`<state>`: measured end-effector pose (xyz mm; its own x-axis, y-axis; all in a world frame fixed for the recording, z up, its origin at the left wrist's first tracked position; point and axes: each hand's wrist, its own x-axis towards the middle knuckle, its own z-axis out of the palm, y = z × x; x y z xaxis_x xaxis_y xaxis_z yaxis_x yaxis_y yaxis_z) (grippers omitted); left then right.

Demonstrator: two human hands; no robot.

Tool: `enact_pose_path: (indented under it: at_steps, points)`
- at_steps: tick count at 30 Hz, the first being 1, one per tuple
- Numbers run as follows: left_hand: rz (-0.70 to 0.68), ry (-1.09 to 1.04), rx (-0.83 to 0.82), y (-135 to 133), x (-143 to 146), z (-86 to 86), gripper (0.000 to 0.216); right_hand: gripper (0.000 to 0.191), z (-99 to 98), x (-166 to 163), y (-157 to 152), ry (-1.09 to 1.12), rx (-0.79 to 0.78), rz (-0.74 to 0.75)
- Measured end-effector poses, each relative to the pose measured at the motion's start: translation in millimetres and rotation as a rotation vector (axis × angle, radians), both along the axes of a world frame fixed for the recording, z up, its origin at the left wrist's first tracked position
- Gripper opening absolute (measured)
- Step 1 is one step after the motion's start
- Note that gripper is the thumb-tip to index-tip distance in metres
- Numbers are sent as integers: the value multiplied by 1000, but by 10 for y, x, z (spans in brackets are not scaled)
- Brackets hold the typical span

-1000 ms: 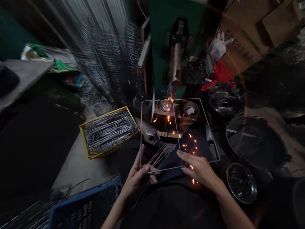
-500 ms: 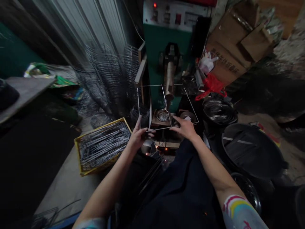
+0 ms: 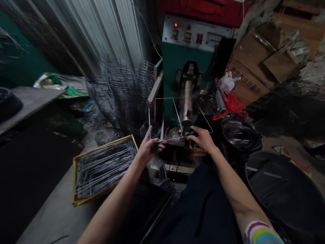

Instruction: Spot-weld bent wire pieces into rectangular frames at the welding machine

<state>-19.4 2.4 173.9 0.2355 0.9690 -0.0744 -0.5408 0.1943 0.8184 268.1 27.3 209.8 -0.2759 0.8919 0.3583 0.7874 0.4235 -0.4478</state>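
A rectangular wire frame [image 3: 149,122] with a middle crossbar is held out flat in front of the green welding machine [image 3: 172,74]. My left hand [image 3: 148,147] is closed on its near left corner, thumb on top. My right hand [image 3: 203,139] pinches the near rod right of the crossbar, fingertips close to the electrode. The machine's thick metal electrode arm [image 3: 187,101] points down at the spot where crossbar and near rod meet. Whether its tip touches the wire, I cannot tell. Below lies a round dish [image 3: 174,135] of small shiny bits.
On the left, a yellow crate [image 3: 74,181] holds many straight wires [image 3: 106,166]. Stacked wire baskets [image 3: 122,84] stand behind it. To the right are a coil of dark wire [image 3: 240,135], a large black tub [image 3: 281,189], a red plastic bag [image 3: 232,105] and a cardboard box [image 3: 254,74].
The view has shifted, so the machine sits lower and further right. The crossbar joint is now closer to the electrode tip. Most of the orange sparks below the hands have gone.
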Motion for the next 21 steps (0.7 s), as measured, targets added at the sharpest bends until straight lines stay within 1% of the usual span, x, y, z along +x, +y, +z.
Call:
enact_pose_path:
  at_steps: [6,9,11,12,13,15,16,17,18,20,21]
  points:
    - [20,7,-11,108,-40,-18,95,47,61,-71,61,-51,2,4]
    - [4,13,1,142,-67,-58,96,43,42,-79,71,-60,2,23]
    - [-21,21,9,148,-85,-82,96,42,11,-21,77,-42,17,37]
    - [-29,23,8,148,-92,-91,95,44,-5,33,82,-26,49,13]
    - [-31,22,5,149,-98,-98,94,46,-21,103,90,-5,98,-46]
    - [-28,15,1,162,-102,-111,94,49,-51,273,116,50,199,-246]
    - [-27,9,2,178,-100,-117,95,49,-64,359,135,89,206,-348]
    - [-29,3,3,199,-94,-121,95,48,-75,434,155,152,161,-426]
    - [-33,-1,2,223,-85,-122,95,47,-83,494,175,252,68,-474]
    - [-40,-7,-2,251,-66,-108,95,47,-89,554,199,492,-158,-494]
    - [-41,-8,-2,239,-62,-92,95,47,-88,555,189,595,-244,-487]
